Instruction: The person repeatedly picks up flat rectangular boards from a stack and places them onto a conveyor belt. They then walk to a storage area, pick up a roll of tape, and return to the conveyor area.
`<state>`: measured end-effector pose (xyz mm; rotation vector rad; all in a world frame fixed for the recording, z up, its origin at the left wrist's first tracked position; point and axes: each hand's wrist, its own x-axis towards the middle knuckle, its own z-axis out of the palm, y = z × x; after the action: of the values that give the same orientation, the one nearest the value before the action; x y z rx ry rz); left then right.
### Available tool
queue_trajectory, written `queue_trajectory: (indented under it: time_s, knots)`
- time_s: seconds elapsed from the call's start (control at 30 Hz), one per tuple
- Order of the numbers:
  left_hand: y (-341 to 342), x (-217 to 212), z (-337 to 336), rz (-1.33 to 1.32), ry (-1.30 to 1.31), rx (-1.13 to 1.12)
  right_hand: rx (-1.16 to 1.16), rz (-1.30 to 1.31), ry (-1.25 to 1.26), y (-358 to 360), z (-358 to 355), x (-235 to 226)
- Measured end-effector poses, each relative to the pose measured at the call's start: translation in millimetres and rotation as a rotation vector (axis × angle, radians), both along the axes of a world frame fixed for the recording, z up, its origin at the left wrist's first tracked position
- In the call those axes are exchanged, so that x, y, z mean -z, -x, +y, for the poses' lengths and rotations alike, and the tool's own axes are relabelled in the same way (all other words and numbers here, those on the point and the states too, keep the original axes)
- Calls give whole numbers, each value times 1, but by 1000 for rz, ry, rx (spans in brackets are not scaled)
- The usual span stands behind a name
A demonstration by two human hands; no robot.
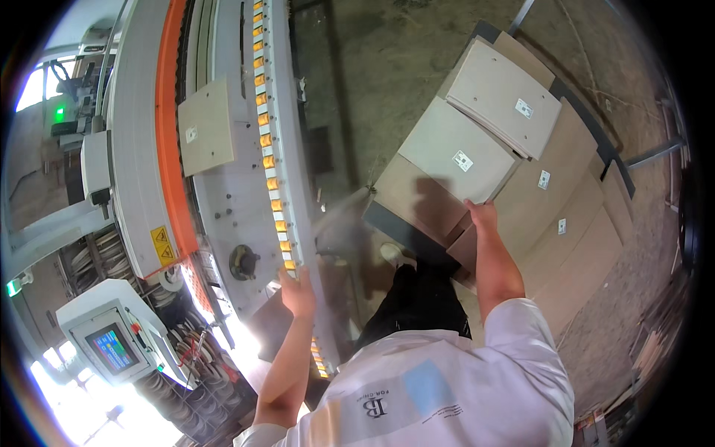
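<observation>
My right hand (482,214) is out on the stack of panels (521,186) to my right, fingers laid over the near edge of the pale top panel (454,156), thumb side toward me; it looks like a flat grip on the edge rather than a pinch, though the fingertips are partly hidden behind the board. My left hand (298,289) rests against the machine's roller rail (277,149), the long strip of yellow and white rollers running away from me, fingers curled loosely at its near end (whether it grips or only leans there I cannot tell). One small panel (206,127) already lies on the machine bed to the far left, beside the orange guide (170,127). As I judge it, feeding is under way but barely: one board on the machine, the next only touched and not lifted, and many more stacked on the cart, several with small white labels. The control screen (112,346) glows at near left, and the floor (357,74) between machine and stack is dusty concrete.
</observation>
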<state>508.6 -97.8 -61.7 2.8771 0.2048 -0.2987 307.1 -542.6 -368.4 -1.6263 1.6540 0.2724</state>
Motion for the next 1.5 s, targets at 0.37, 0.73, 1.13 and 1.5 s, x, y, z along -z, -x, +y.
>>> queue_trajectory:
  time_s: [0.37, 0.73, 1.13, 1.5]
  knots:
    - [-5, -9, -3, 118, 27, -68, 297, -417, -498, 15, 49, -113]
    - [11, -27, 9, -433, 179, 435, -230, -540, -448, 52, 45, -276]
    - [75, -101, 38, 875, 1503, -78, -781, -542, -431, 53, 92, -451]
    - [144, -93, 121, 447, 1754, -327, -693, -781, -368, 26, 143, -406]
